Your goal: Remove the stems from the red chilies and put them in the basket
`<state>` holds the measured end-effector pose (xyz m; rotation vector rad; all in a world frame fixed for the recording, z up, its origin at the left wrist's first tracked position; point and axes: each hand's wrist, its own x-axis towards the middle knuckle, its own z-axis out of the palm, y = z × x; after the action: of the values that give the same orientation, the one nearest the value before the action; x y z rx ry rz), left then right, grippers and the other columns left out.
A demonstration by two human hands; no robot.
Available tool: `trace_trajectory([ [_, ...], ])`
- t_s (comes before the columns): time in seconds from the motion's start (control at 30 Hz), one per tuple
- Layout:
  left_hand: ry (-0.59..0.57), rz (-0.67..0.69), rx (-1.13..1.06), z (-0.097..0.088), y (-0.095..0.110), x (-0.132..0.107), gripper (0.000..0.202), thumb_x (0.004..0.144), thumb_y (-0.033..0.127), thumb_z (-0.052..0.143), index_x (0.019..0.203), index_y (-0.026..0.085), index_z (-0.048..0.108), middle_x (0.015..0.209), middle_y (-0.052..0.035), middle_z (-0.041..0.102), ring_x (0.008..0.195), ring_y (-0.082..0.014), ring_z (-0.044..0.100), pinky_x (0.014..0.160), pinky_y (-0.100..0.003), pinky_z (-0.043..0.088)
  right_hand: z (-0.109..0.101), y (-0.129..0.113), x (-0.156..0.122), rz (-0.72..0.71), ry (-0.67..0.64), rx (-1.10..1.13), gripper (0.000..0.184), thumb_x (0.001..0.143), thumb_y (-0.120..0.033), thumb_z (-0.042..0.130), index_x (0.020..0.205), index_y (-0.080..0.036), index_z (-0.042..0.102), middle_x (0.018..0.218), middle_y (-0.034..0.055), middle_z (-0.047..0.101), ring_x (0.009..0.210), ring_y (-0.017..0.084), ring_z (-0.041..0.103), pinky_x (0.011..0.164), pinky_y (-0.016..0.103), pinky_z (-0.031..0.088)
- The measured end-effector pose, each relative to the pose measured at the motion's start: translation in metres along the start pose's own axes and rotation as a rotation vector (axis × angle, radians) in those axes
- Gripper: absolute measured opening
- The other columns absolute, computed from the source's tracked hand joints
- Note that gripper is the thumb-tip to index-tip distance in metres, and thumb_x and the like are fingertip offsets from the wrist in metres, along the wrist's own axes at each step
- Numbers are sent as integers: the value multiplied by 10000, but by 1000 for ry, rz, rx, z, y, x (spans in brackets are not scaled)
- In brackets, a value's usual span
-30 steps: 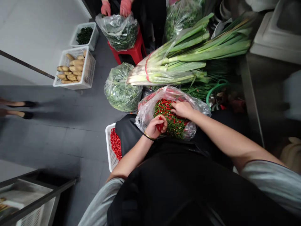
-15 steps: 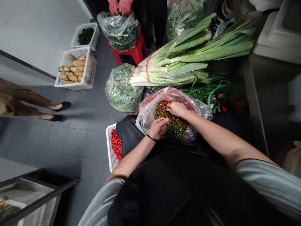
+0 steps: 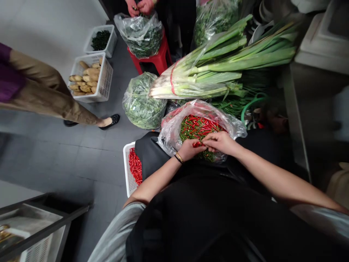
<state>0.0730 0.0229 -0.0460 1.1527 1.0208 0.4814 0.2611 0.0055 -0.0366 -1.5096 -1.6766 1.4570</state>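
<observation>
A clear plastic bag (image 3: 170, 133) lies open in my lap, full of red chilies (image 3: 201, 123) with green stems. Over its near side, my left hand (image 3: 190, 149) is closed around red chili (image 3: 196, 144), its fingers curled. My right hand (image 3: 219, 142) meets it from the right, thumb and fingertips pinched together at the stem end of the chili. Whatever lies between the right fingertips is too small to make out fully. A white basket (image 3: 127, 163) to the left of my leg holds loose red chilies (image 3: 135, 165) without visible stems.
Leeks (image 3: 201, 78) and a bag of greens (image 3: 144, 102) lie beyond the chili bag. A co-worker's hands (image 3: 140, 6) work above a bag on a red stool (image 3: 160, 58). A person in brown trousers (image 3: 54, 87) walks at left, near a basket of root vegetables (image 3: 105, 78).
My right hand has come back from the chilies in the bag to my left hand, and the fingertips now meet. The walking person has moved further right into view.
</observation>
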Motion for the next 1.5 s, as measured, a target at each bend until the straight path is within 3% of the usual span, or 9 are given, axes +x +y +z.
trace_trajectory([
  [0.2,-73,-361,-352,-5,-5,-5,389,632,481,755,675,136,583,407,103,302,351,-24,204,406,-226,86,26,-8,20,-402,155,-724,342,965,-302,417,860,-154,707,849,108,717,794,192,655,680,282,452],
  [0.37,-9,-369,-388,-9,-3,-8,443,572,504,798,653,152,542,406,109,286,331,-20,188,392,-224,64,9,7,45,-90,-12,-1091,382,980,-271,344,1053,-98,676,971,169,684,790,219,648,620,287,407],
  [0.47,16,-338,-295,-9,-3,-3,509,548,565,791,629,194,451,407,110,287,347,-34,197,408,-235,87,-10,23,58,49,0,-1168,403,967,-279,355,1302,-200,565,1143,170,629,789,222,654,622,291,406],
  [0.63,131,-49,245,-20,6,27,521,569,523,792,549,177,403,490,78,361,492,-55,287,503,-240,192,-27,29,85,25,-151,-1267,384,942,-186,336,1199,-164,620,1104,187,615,808,229,649,641,301,401],
  [0.8,97,34,555,-37,14,54,473,614,506,777,565,181,435,532,63,417,538,-83,347,549,-255,244,-42,19,82,-196,38,-809,179,840,-239,516,909,-146,654,955,124,666,781,198,618,705,312,448],
  [1.0,209,-28,745,-34,32,52,546,527,537,831,811,183,528,696,15,543,628,-137,482,617,-266,339,-41,11,53,145,176,361,172,655,-307,652,664,-194,524,487,-19,556,406,124,512,415,250,429],
  [1.17,36,139,530,-20,53,40,372,616,414,802,686,167,532,634,37,495,596,-93,432,601,-241,322,-27,-14,41,97,131,597,187,619,-298,648,675,-200,499,468,-49,528,371,93,460,397,231,406],
  [1.4,-55,-150,-40,-8,41,22,388,640,390,768,567,168,458,428,85,337,361,-23,255,408,-222,140,-16,-34,29,-226,454,-457,32,744,-216,509,713,-207,509,779,76,638,755,192,581,711,308,459],
  [1.5,-48,-213,-198,-15,36,12,363,622,369,776,581,166,479,397,91,339,319,-18,248,367,-213,122,-24,-13,35,-103,382,-741,136,831,-218,452,848,-176,580,909,122,664,844,220,597,775,322,447],
])
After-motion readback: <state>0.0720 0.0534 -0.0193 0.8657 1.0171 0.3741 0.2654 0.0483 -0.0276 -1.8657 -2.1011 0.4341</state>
